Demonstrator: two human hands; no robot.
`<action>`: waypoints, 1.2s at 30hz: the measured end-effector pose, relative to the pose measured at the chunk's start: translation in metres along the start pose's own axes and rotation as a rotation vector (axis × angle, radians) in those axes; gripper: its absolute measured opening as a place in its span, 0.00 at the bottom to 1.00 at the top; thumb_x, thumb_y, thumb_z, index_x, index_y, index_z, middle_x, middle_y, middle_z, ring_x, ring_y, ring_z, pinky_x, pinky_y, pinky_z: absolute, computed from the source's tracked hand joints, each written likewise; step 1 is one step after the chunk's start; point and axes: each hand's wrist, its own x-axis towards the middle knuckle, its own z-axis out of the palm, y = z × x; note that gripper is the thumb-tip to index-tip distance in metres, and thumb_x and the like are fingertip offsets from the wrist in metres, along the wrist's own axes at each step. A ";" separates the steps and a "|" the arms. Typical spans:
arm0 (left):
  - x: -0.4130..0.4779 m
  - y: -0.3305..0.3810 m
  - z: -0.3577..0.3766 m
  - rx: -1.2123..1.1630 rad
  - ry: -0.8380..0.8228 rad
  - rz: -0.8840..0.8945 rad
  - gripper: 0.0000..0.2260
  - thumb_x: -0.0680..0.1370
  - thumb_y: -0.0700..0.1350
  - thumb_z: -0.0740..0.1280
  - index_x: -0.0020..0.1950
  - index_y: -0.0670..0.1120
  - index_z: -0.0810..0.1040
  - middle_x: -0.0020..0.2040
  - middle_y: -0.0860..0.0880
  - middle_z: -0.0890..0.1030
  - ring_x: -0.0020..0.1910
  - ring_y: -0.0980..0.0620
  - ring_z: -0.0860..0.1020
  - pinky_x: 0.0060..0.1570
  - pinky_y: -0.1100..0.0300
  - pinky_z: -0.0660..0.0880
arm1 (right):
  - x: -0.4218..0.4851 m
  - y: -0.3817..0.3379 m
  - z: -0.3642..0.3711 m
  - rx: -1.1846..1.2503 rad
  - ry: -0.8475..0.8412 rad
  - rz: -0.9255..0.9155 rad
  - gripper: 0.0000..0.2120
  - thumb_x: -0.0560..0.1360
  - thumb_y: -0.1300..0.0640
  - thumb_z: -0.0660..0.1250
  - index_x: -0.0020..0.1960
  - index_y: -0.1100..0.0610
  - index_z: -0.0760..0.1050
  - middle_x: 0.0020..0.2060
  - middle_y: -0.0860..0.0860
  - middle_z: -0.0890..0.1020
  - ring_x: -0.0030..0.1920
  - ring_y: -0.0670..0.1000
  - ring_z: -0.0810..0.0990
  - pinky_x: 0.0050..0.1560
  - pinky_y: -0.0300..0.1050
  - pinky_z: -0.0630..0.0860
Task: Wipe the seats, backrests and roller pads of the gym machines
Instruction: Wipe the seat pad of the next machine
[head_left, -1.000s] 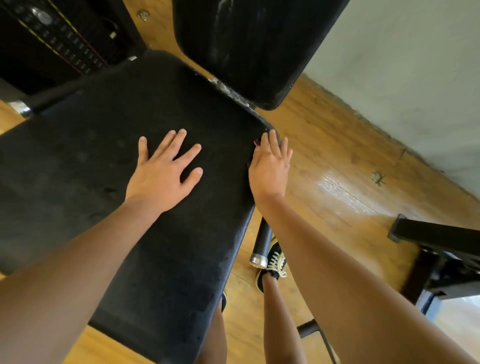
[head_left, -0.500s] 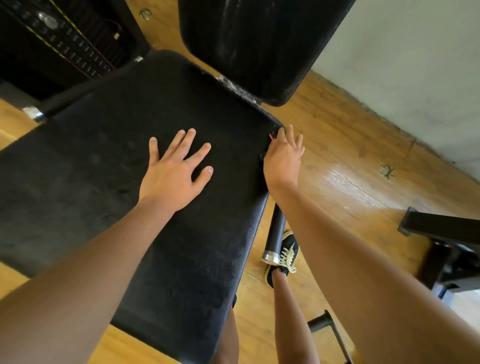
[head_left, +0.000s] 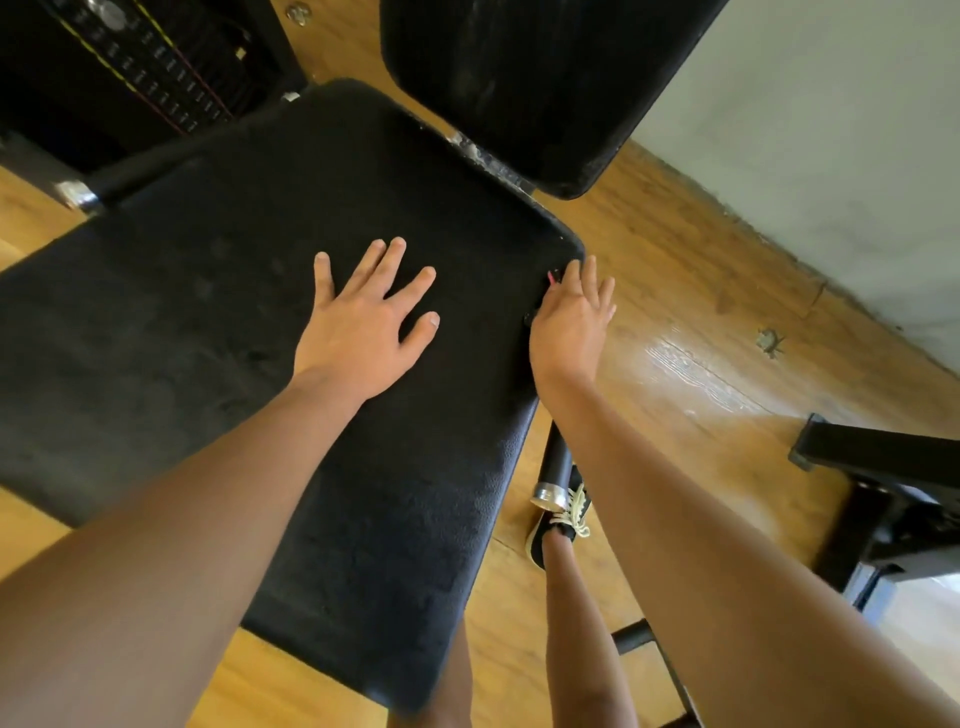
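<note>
The black padded seat (head_left: 208, 338) fills the left and middle of the head view, its surface looking fuzzy. The black backrest (head_left: 519, 78) rises behind its far edge. My left hand (head_left: 363, 327) lies flat on the seat with the fingers spread. My right hand (head_left: 569, 322) rests against the seat's far right corner with straight fingers; its thumb is hidden. A small pink spot shows at its fingertips, too small to identify.
A weight stack (head_left: 145, 67) stands at the top left. A black bar with a chrome end (head_left: 550, 467) sticks out under the seat above my shoe (head_left: 571, 514). Another machine's black frame (head_left: 883, 467) sits at the right on the wooden floor, near the grey wall (head_left: 831, 156).
The view has drifted slightly, so both hands and the seat sit a little further right in the frame. Neither hand has visibly shifted on the seat.
</note>
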 end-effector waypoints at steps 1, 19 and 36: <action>0.000 0.000 -0.001 0.004 -0.008 0.003 0.26 0.85 0.60 0.49 0.83 0.55 0.59 0.84 0.46 0.51 0.83 0.47 0.48 0.77 0.32 0.45 | -0.012 0.001 0.000 -0.003 -0.010 -0.011 0.18 0.87 0.59 0.52 0.74 0.63 0.67 0.80 0.58 0.61 0.80 0.66 0.53 0.79 0.63 0.53; -0.023 0.006 0.002 0.049 -0.042 0.016 0.28 0.85 0.61 0.47 0.84 0.53 0.51 0.85 0.45 0.46 0.83 0.46 0.44 0.79 0.37 0.44 | -0.028 0.004 0.002 -0.035 -0.026 -0.022 0.15 0.87 0.60 0.53 0.70 0.63 0.69 0.80 0.58 0.61 0.80 0.67 0.52 0.79 0.65 0.53; -0.023 0.005 0.000 0.035 -0.033 0.024 0.28 0.85 0.61 0.47 0.84 0.53 0.53 0.85 0.44 0.48 0.83 0.44 0.46 0.79 0.37 0.45 | -0.067 0.001 0.002 0.064 -0.022 0.030 0.15 0.85 0.60 0.51 0.67 0.62 0.70 0.78 0.56 0.65 0.79 0.64 0.56 0.77 0.67 0.55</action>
